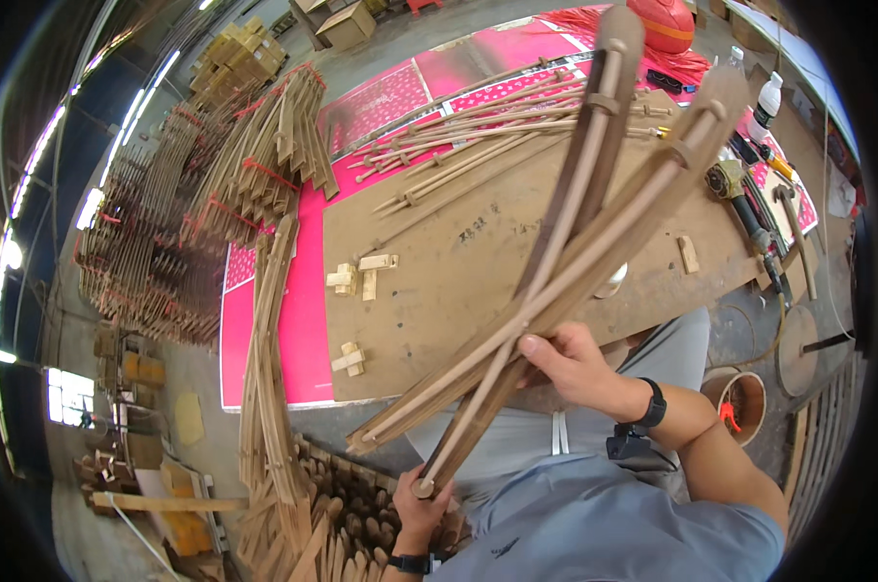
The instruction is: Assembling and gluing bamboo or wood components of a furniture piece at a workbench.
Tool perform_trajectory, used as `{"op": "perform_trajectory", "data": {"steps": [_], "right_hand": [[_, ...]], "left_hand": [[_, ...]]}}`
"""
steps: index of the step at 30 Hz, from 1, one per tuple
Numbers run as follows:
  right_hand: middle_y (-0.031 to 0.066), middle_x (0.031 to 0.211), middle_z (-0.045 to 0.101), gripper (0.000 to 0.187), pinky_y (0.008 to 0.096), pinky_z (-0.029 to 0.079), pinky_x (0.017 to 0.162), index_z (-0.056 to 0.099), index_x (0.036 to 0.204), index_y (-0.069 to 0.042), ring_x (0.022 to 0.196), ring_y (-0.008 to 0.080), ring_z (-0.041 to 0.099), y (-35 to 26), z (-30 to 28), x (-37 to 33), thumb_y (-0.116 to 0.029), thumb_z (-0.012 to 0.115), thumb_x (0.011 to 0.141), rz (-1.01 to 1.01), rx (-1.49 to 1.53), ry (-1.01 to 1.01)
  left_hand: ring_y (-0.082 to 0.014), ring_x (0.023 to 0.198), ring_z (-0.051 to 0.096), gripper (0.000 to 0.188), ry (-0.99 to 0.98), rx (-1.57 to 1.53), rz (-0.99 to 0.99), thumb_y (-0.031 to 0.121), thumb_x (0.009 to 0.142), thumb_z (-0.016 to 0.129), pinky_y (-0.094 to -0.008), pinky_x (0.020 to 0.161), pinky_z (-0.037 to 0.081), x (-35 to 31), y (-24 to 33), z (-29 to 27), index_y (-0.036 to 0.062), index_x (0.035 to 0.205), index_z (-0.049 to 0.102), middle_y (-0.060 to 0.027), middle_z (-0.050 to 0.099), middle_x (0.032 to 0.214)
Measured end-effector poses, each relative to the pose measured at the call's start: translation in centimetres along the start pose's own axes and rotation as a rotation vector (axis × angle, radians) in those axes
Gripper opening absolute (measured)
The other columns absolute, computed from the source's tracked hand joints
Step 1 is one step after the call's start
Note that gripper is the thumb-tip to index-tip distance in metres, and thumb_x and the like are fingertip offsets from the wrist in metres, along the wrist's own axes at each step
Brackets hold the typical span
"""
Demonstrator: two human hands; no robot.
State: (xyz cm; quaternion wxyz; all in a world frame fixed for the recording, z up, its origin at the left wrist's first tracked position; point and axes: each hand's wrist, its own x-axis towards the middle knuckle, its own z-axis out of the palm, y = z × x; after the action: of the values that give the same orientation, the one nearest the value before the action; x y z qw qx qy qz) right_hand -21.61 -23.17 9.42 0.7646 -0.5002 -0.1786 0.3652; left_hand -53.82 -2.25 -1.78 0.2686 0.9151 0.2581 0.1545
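Observation:
Two long brown wooden slats, each with a pale round rod along its face, cross each other in front of me. One slat [584,165] leans up toward the far side of the table; the other slat [642,199] runs to the upper right, its tip blurred. My right hand [576,364] grips them just beside the crossing, thumb on top and fingers hidden underneath. Lower down, my left hand [421,506] is closed around the bottom end of the first slat. Small collars hold the rods near the upper ends.
A brown board [429,320] covers a pink table, with thin wooden rods [497,126] and small wood blocks [369,274] on it. A power tool [744,204] and a bottle [768,102] sit at right. Bundled slats [269,359] stand left; a bucket [734,398] stands lower right.

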Motion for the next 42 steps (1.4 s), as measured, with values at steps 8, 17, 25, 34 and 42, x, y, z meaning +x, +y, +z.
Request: {"op": "perform_trajectory", "data": {"steps": [8,17,25,34,42], "right_hand": [[0.0207,0.152,0.054,0.059,0.0415,0.042,0.117,0.043,0.154,0.003,0.142,0.0311,0.051,2.0,3.5,4.1,-0.03,0.061,0.109,-0.06,-0.07,-0.318],[0.0257,0.146,0.055,0.061,0.0484,0.044,0.115,0.055,0.141,0.002,0.136,0.0433,0.051,8.8,-3.5,8.3,-0.034,0.073,0.095,-0.473,-1.256,0.105],[0.0226,0.141,0.059,0.048,0.0479,0.043,0.116,0.064,0.126,0.003,0.136,0.0409,0.051,9.9,-4.4,8.3,-0.031,0.074,0.093,-0.567,-1.295,0.104],[0.0209,0.139,0.061,0.044,0.0471,0.043,0.116,0.066,0.121,0.001,0.136,0.0397,0.052,9.9,-4.6,7.9,-0.031,0.074,0.093,-0.578,-1.335,0.099],[0.0206,0.139,0.061,0.043,0.0472,0.043,0.116,0.066,0.121,0.001,0.137,0.0393,0.052,9.9,-4.5,7.9,-0.032,0.073,0.094,-0.579,-1.345,0.091]], "left_hand": [[-0.0318,0.081,0.071,0.053,0.325,0.034,-0.207,0.018,0.065,0.098,-0.0419,0.075,0.057,0.4,-1.0,-4.8,-0.0025,0.106,0.072,-0.0161,0.072,0.093],[-0.0234,0.078,0.067,0.039,0.55,0.095,-0.508,0.015,0.073,0.094,-0.0387,0.074,0.054,2.7,-6.7,-16.3,-0.0035,0.1,0.072,-0.0133,0.072,0.086],[-0.0284,0.079,0.071,0.038,0.576,0.3,-0.54,0.02,0.076,0.09,-0.0404,0.075,0.054,4.1,-15.4,-22.2,-0.0044,0.101,0.074,-0.0181,0.076,0.09],[-0.0348,0.085,0.073,0.047,0.457,0.364,-0.491,0.03,0.077,0.09,-0.0428,0.08,0.055,6.4,-18.3,-23.0,-0.0047,0.105,0.074,-0.0213,0.077,0.093],[-0.031,0.085,0.071,0.047,0.432,0.246,-0.55,0.029,0.077,0.092,-0.0437,0.081,0.054,6.4,-20.5,-23.1,-0.0048,0.104,0.074,-0.0226,0.076,0.092]]}}
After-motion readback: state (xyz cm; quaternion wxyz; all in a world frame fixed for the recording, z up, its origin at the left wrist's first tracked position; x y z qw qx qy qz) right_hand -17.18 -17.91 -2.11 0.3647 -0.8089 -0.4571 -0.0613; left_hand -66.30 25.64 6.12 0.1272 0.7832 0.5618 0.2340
